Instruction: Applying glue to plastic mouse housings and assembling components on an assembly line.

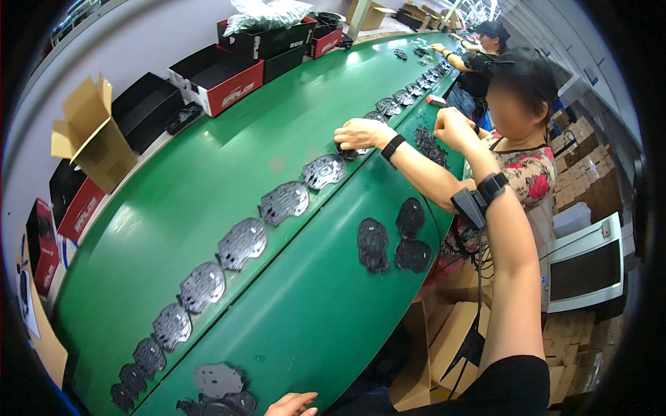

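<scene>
My left hand point(293, 404) shows only partly at the lower edge, fingers loosely stretched and apart, with nothing visible in them. Beside it lie a smooth grey rounded plate point(218, 380) and several black shell-like plates point(236, 402). My right arm reaches far up, a black device strapped round it. At its end my right hand point(454, 130) is closed, knuckles up, near a pile of small black parts point(430, 145); anything inside the fist is hidden. Three black rounded plates point(372, 245) lie nearer me on the green tabletop point(312, 298).
A row of shiny dark rounded plates point(243, 243) runs along the green belt point(166, 229). A co-worker's hand point(362, 134) rests over one of them, that arm crossing beyond mine. Red and black boxes point(229, 83) and an open carton point(104, 139) line the far side. Another co-worker point(479, 62) stands farther along.
</scene>
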